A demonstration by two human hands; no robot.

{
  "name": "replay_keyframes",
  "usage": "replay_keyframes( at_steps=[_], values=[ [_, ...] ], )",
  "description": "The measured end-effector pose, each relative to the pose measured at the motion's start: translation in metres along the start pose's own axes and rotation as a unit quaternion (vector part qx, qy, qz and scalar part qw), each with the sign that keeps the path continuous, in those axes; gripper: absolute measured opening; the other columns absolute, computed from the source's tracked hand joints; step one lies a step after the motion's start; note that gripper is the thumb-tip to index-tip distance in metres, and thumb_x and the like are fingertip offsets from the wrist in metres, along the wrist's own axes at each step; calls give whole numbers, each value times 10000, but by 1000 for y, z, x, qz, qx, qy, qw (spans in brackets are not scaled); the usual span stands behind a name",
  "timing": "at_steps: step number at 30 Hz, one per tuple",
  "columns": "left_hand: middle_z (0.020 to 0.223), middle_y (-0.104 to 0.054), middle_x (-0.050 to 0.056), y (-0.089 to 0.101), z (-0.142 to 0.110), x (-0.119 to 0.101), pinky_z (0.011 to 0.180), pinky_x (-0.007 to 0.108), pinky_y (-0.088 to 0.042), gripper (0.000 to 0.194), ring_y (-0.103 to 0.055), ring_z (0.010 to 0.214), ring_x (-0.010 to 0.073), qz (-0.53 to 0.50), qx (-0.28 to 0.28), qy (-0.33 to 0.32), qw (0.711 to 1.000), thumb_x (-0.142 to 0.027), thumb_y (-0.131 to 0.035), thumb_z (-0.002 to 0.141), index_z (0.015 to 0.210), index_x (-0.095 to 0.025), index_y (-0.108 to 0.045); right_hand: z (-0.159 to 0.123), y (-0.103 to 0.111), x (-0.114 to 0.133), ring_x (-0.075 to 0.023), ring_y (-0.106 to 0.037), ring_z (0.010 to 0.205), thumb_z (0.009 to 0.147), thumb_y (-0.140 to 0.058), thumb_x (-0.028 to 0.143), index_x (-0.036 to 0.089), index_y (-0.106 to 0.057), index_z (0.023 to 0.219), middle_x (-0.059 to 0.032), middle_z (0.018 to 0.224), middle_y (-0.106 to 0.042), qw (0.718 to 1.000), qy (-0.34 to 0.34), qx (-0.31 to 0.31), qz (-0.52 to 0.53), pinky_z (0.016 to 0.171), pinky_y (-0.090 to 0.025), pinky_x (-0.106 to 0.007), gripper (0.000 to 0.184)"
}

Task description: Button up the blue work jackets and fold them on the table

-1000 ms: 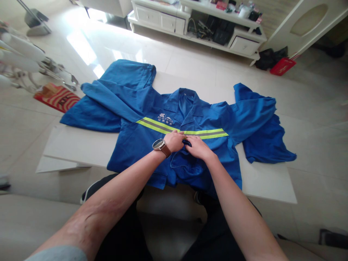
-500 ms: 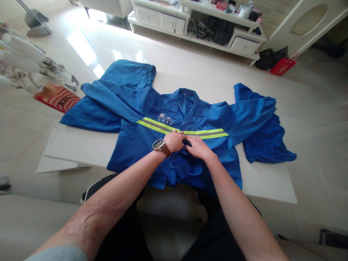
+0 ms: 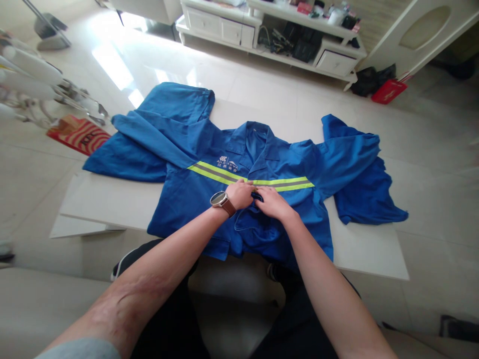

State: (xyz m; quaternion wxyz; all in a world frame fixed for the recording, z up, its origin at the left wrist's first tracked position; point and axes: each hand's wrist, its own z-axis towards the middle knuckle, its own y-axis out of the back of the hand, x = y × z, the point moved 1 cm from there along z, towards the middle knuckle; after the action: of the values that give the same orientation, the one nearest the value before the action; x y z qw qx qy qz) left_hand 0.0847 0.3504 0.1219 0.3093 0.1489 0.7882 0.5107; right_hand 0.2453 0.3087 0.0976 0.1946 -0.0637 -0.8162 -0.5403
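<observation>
A glossy pale tiled floor spreads through a sunlit room, with a long white wooden cabinet standing beyond a low white table. At far left, a red-and-tan paper bag lettered KFC sits beside the outspread sleeve of a blue fabric work jacket, which lies front up across the table before you, its collar pointing away. Your left hand, a round-faced watch with a brown strap at its wrist, rests at the jacket's front opening with fingers bent and close together. Your right hand meets it there, fingers curled inward at the fabric just below the yellow-and-gray reflective stripe; whether either hand pinches the cloth cannot be told. At far right, a bright red packet lies near a black plastic bag on the floor.
</observation>
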Motion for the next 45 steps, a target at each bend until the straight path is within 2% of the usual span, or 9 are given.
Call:
replay_keyframes(
  at_steps=[18,24,36,45],
  values=[
    [1557,-561,34,-3,2,1,1047,411,-533,508,-553,1343,300,3,-5,-2,1000,-213,-567,903,1398,-255,-669,1,-1,0,-265,-435,1443,971,-520,287,165,-647,1361,-104,1547,-538,1000,5,-4,-2,1226,-335,-436,428],
    [1539,-579,51,-4,3,1,1061,393,-518,465,-561,1331,287,5,-8,-4,1000,-219,-567,903,1351,-212,-690,1,-1,0,-266,-438,1439,973,-522,290,172,-648,1357,-106,1542,-540,1000,4,-5,-5,1223,-342,-446,422],
    [1466,-630,78,-5,4,2,1039,384,-514,391,-597,1254,274,-9,-18,-13,1000,-209,-572,892,1253,-203,-723,1,-1,1,-265,-428,1449,977,-513,296,177,-624,1390,-108,1553,-527,1000,4,-3,-4,1223,-346,-451,443],
    [1477,-621,74,-4,3,1,1037,393,-514,411,-589,1249,283,-1,-14,-14,1000,-195,-556,886,1269,-192,-707,1,-1,0,-263,-423,1450,983,-509,307,177,-610,1406,-106,1561,-520,1000,1,-2,-2,1230,-333,-442,453]
  ],
)
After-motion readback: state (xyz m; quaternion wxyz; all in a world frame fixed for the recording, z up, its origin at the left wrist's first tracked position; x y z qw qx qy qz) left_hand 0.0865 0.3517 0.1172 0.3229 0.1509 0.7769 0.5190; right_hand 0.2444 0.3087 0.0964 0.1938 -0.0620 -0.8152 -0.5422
